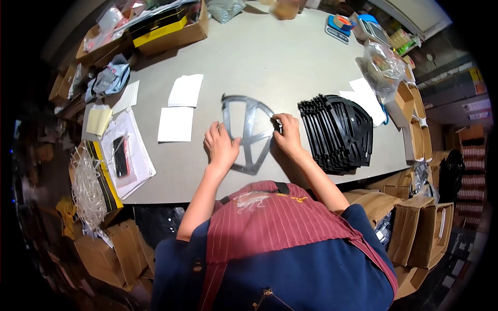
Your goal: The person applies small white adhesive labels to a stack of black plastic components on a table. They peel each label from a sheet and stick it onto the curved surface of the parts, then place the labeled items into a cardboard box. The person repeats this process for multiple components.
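1. Seeing the head view, the only one here: a dark, fan-shaped frame (248, 122) sits at the middle of the table (270, 62), in front of the person, its narrow end toward the body. Whether it lies fully flat or is raised a little on its right cannot be told.
2. The right hand (288, 136) is grasping the frame's right edge, fingers bent over the rim.
3. The left hand (222, 145) is at the left edge, thumb against the frame and the other fingers loosely bent outside it; how firmly it grips, I cannot tell.
4. To the right, a stack (324, 136) of similar black frames leans in overlapping layers, its near end close to the table's front edge. Two white sheets (175, 124) lie left of the frame; a phone (121, 158) rests on papers (140, 150) farther left.
5. The likeliest trouble, as I judge it, is the stack sliding: the right forearm passes just beside it, and an outward elbow could push the slanted layers toward the edge.
6. The frame might also twist or flex if the right hand lifts while the left gives little support, since its struts look thin.
7. A wide leftward swing could drag the sheets out of place.
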Available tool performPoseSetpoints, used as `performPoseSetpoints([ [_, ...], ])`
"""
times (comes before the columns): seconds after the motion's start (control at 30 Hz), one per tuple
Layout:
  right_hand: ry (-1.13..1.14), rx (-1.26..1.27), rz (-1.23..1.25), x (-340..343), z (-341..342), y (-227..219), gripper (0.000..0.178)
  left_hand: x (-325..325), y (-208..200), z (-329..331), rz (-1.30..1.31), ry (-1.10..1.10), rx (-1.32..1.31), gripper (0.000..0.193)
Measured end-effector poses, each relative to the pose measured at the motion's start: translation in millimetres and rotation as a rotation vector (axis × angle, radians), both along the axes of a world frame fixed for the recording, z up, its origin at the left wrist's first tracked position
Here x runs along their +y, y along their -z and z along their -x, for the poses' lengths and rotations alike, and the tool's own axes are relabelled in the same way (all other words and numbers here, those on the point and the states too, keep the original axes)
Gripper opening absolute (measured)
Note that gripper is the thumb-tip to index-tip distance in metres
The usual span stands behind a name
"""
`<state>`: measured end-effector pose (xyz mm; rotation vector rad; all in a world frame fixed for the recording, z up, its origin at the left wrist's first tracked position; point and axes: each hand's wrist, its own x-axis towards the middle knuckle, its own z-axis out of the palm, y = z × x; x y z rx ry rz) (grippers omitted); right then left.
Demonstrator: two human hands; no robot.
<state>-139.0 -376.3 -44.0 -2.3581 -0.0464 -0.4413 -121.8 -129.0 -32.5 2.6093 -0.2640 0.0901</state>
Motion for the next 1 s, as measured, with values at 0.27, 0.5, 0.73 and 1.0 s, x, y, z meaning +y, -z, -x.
performPoseSetpoints([
  [0.27, 0.096, 0.131, -0.878, -3.7, 20.1, -14.7, 0.049, 11.2, -28.1, 7.4, 1.335, -0.247, 0.611, 0.029],
  [0.5, -0.172, 0.529, -1.259, 14.8, 43.3, -82.2, 0.058, -2.9, -51.6, 3.0, 1.733, -0.283, 0.514, 0.017],
  [0.73, 0.09, -0.049, -0.303, -35.4, 62.7, -90.1, 0.059, -44.4, -92.5, 0.1, 1.846, -0.121, 0.542, 0.022],
  [1.0, -0.032, 0.239, -1.235, -56.4, 116.3, -141.7, 0.045, -96.2, -99.5, 8.5, 1.586, 0.182, 0.713, 0.027],
])
